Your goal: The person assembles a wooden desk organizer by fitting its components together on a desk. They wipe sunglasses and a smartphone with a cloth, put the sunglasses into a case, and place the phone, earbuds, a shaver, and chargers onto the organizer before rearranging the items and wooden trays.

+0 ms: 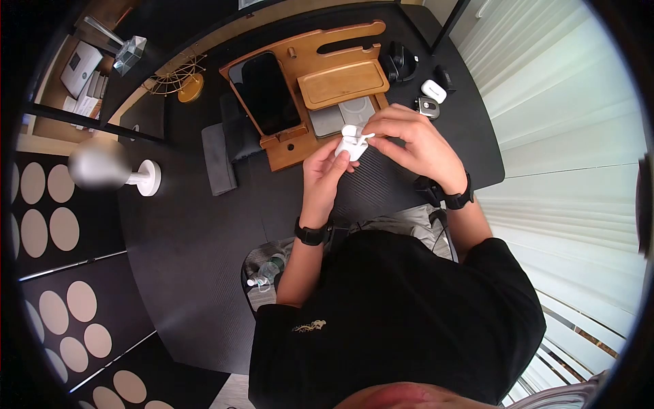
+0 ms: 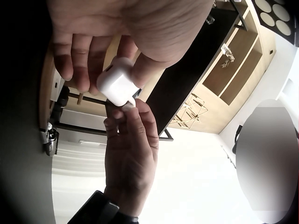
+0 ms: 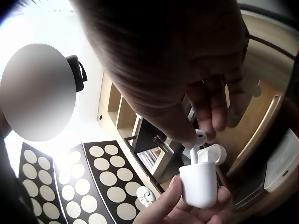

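Note:
In the head view my left hand point(image 1: 323, 177) holds a small white earbud case point(image 1: 351, 148) over the black desk, its lid flipped up. My right hand point(image 1: 421, 142) pinches a white earbud point(image 1: 368, 137) between thumb and fingers at the mouth of the case. Seen from the right wrist, the earbud point(image 3: 200, 136) has its stem pointing down into the case point(image 3: 198, 186), with the open lid point(image 3: 214, 154) behind it. The left thumb and fingers grip the case's sides. From the left wrist, the case point(image 2: 117, 86) partly hides the earbud.
A wooden desk stand point(image 1: 279, 155) with a smartphone point(image 1: 264, 92) stands just beyond the hands. Black headphones point(image 1: 400, 63), a white oval case point(image 1: 433, 91) and a grey case point(image 1: 428, 107) lie at right. Grey cloth point(image 1: 216, 160) and a white stand point(image 1: 148, 178) are at left.

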Demonstrator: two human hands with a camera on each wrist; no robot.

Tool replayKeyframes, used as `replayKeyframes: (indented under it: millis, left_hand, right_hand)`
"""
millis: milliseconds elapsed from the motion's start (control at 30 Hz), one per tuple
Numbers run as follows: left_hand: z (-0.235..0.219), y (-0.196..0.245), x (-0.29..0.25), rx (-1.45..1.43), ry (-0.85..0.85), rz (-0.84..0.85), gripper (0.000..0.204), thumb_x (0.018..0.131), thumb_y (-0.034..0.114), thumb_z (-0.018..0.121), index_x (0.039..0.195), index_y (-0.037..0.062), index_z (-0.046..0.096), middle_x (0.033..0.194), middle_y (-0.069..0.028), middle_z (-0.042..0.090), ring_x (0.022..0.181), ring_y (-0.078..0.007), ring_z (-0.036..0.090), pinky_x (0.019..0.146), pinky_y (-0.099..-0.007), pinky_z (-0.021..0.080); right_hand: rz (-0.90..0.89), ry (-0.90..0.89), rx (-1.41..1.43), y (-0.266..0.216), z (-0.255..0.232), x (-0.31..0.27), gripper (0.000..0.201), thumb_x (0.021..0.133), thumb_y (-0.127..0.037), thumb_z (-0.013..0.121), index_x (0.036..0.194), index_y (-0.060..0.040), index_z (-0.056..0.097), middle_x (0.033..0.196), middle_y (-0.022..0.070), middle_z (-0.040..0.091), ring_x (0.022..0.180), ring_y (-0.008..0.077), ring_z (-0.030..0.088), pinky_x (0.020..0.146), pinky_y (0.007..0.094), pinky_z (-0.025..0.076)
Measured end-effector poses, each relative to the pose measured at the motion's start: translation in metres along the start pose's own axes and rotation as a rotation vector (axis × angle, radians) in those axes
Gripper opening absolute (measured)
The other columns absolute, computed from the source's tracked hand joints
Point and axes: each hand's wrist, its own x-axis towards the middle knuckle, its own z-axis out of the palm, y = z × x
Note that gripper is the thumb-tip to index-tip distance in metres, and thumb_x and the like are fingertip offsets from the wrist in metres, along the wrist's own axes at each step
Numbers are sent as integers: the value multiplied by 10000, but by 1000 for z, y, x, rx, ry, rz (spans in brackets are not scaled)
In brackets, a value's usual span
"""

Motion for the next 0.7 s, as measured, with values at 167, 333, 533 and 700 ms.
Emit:
replayKeyframes:
  millis: [167, 333, 533, 700]
  left_hand:
    - [-2, -2, 1, 61, -22, 10, 374, 1040, 194, 590, 1322, -52, 599, 1090, -103, 710, 883, -163, 672, 784, -297, 524]
    - [-1, 1, 1, 96, -43, -12, 367, 1061, 216, 544, 1289, -64, 608, 1067, -111, 710, 892, -162, 670, 792, -294, 523]
    - [-2, 0, 0, 66, -56, -20, 368, 1071, 223, 519, 1277, -68, 611, 1058, -112, 707, 894, -165, 665, 802, -302, 520]
    - [0, 3, 1, 46, -73, -21, 356, 1074, 210, 508, 1270, -69, 612, 1055, -112, 704, 889, -169, 663, 807, -309, 520]
  right_hand:
    - [14, 63, 38, 0, -2, 1, 161, 846, -21, 691, 1005, 1, 700, 974, 118, 688, 928, 322, 641, 788, 391, 528]
    - [-49, 64, 50, 4, 4, 2, 167, 855, -15, 673, 1021, -4, 686, 992, 106, 689, 926, 305, 636, 799, 384, 524]
    - [-39, 94, 69, 8, 3, 1, 161, 842, 2, 687, 1002, 8, 687, 1003, 107, 704, 911, 287, 631, 820, 365, 502]
    - [-20, 83, 47, 5, 2, 1, 168, 831, 4, 693, 999, 6, 688, 999, 106, 703, 914, 291, 630, 825, 366, 504]
